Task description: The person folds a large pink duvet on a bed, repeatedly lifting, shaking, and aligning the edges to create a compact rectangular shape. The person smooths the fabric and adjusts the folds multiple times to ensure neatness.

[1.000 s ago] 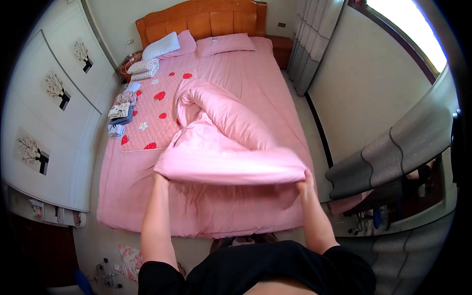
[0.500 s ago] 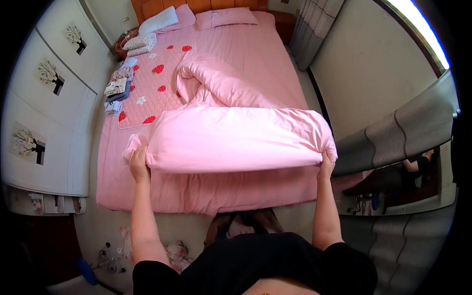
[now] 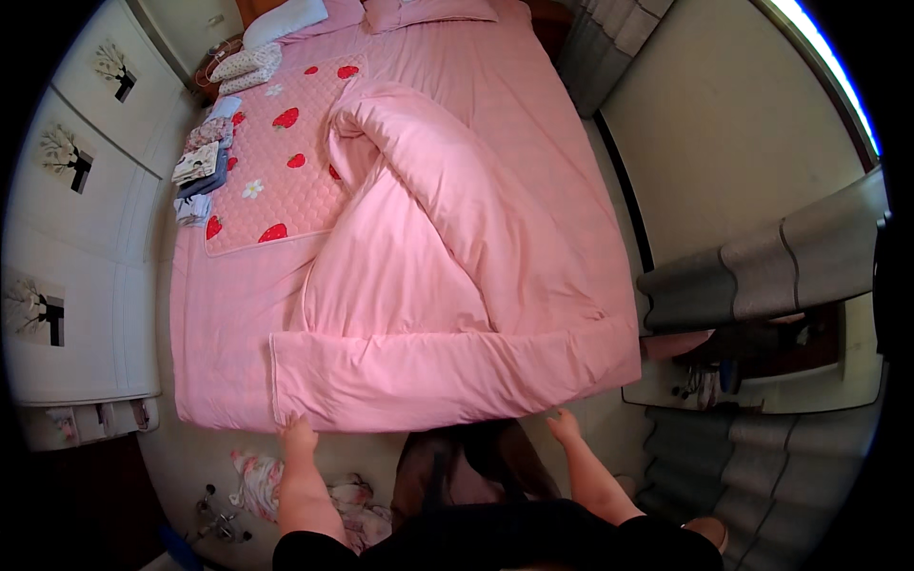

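A pink quilt (image 3: pixel 447 376) lies across the near part of the bed, its near end doubled back in a flat band along the foot edge. Beyond that band, a thick fold of it runs up toward the middle of the bed. At the quilt's near left corner is my left hand (image 3: pixel 298 434), fingers apart and touching or very close to the cloth. My right hand (image 3: pixel 564 425) hovers just off the near edge, right of centre, with fingers spread and nothing held.
A strawberry-patterned pad (image 3: pixel 267 162) covers the bed's left side, beside folded clothes (image 3: pixel 198 164). Pillows (image 3: pixel 433 11) lie at the head. White cabinets (image 3: pixel 81 228) stand left, a mirror (image 3: pixel 762 381) right. Crumpled floral cloth (image 3: pixel 257 481) lies on the floor.
The lifted quilt end has come down flat onto the foot of the bed. Both hands have let go and moved lower, the right one also inward.
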`<state>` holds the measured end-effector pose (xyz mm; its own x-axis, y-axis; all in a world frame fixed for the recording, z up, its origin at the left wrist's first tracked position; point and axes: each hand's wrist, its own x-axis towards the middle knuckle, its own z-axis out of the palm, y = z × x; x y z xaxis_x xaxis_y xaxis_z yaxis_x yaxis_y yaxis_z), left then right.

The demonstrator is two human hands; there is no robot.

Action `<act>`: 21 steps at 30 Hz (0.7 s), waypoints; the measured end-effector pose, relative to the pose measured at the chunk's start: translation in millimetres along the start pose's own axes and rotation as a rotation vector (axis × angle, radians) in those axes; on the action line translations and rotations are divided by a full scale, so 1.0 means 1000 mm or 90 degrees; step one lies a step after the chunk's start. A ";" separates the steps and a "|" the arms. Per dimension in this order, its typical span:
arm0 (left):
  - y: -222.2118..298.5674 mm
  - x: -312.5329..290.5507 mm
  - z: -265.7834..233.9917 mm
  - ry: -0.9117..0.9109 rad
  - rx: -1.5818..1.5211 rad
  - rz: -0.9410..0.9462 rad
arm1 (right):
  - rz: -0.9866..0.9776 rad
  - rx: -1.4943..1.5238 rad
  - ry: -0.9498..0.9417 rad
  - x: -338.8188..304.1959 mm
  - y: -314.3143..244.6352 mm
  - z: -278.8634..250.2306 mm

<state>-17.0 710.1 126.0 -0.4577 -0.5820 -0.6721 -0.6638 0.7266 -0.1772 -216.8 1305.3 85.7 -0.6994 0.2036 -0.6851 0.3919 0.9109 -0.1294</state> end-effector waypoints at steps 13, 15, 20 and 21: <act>0.244 0.270 -0.167 0.424 -0.189 0.068 | -0.350 -0.099 0.283 0.156 -0.283 -0.071; 0.263 0.292 -0.188 0.422 -0.189 0.004 | -0.329 -0.156 0.262 0.175 -0.326 -0.058; 0.272 0.334 -0.202 0.263 -0.266 0.064 | -0.291 -0.135 0.283 0.225 -0.382 -0.039; 0.274 0.334 -0.198 0.262 -0.290 0.132 | -0.240 -0.056 0.204 0.234 -0.383 -0.042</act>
<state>-468.8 642.7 -5.2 -0.7326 -0.6044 -0.3129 -0.6803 0.6643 0.3096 -555.3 1019.0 5.0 -0.9366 -0.0581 -0.3455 0.0344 0.9662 -0.2557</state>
